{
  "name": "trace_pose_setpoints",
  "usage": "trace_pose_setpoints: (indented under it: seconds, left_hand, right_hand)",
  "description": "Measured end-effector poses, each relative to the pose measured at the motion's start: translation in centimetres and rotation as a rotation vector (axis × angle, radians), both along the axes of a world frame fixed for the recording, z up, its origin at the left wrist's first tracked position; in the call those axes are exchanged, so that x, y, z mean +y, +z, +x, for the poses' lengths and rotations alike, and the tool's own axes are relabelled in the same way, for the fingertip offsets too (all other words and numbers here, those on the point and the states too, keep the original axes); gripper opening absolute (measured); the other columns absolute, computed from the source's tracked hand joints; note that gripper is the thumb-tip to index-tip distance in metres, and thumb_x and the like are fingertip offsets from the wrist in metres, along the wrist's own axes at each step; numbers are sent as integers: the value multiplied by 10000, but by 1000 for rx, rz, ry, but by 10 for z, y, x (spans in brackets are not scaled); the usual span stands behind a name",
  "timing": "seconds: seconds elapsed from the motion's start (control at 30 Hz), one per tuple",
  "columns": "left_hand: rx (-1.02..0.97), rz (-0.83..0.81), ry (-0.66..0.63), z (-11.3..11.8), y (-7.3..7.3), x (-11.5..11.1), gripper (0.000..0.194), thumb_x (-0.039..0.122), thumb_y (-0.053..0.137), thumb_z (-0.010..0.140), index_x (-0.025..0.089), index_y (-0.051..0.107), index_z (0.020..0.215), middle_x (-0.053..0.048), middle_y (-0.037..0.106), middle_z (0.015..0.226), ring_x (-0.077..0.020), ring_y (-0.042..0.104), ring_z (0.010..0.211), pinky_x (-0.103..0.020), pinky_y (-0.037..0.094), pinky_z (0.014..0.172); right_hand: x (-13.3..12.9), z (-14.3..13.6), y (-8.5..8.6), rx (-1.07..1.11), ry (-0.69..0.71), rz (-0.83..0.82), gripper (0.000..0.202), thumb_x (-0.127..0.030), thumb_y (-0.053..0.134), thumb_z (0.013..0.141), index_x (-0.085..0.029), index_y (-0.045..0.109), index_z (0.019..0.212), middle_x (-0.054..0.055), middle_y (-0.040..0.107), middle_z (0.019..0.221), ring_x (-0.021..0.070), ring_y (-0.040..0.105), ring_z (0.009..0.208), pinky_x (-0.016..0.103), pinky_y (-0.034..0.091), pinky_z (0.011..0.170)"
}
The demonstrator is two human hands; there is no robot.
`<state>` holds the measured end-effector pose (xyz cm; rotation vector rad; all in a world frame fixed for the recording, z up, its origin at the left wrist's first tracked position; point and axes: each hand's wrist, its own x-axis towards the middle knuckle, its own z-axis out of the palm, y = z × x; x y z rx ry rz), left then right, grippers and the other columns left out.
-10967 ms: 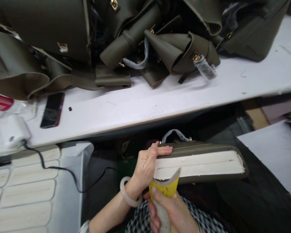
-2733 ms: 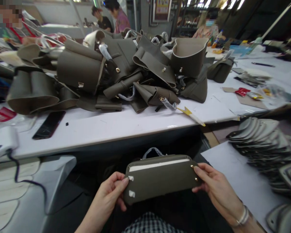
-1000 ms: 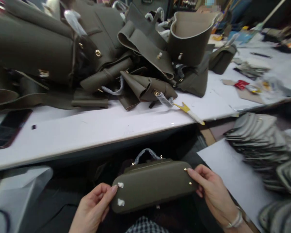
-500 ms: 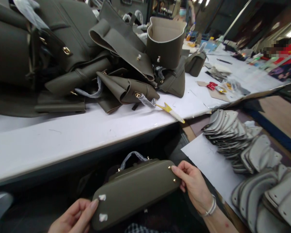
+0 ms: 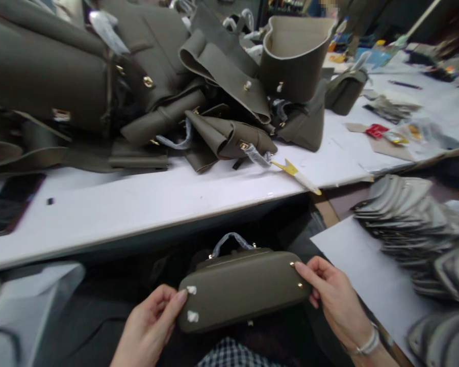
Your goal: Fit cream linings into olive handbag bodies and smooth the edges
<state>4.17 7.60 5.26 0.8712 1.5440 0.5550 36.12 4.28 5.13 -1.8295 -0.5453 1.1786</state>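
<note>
A dark olive handbag [image 5: 245, 293] is held over my lap with its flat base facing me. My left hand [image 5: 149, 323] grips the left end, thumb on the base beside two small white-wrapped studs. At the right end my right hand [image 5: 334, 295] pinches the bag, its thumb touching one of two bare gold studs. The fingers of both hands are partly hidden behind the bag. A plastic-wrapped handle [image 5: 233, 237] arches from the bag's far side.
Unfinished olive bags [image 5: 229, 76] lie heaped on the white table [image 5: 145, 204]. Yellow thread snips [image 5: 296, 176] rest near the table edge, a phone [image 5: 13, 204] at the left. Stacked grey panels [image 5: 409, 229] stand on the right. A white plastic bag [image 5: 26, 306] is at lower left.
The view has swung left, so the table things appear farther right and the phone has come into view. Both hands keep their hold on the handbag, which now looks more level.
</note>
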Motion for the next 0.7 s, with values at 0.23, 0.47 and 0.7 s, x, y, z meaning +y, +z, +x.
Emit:
trace_pose_setpoints:
  seconds: [0.23,0.47,0.7]
  left_hand:
    - [33,85,-43,-1,4,1,485,656,612,791,197,498,685,78,362,504,-81,312,448,-210,202,432]
    - [82,120,-94,-6,3,-2,446,603,561,865,189,498,712,66,391,561,-90,343,502,-213,236,464]
    - [85,89,-145,-10,1,-1,513,679,558,824,191,488,681,68,362,555,-83,311,483,-201,222,433]
  right_hand:
    - [-1,8,-12,-19,-9,-60,544,-623,863,516,-167,573,581,-29,471,580,75,384,451,172,359,330]
    - [-6,8,-17,-16,-18,-40,524,-604,864,549,-173,569,592,-31,482,601,67,383,462,147,353,333]
    - [-2,-3,-3,-66,5,-34,546,-620,841,591,-167,538,596,-37,463,563,68,384,454,164,340,346]
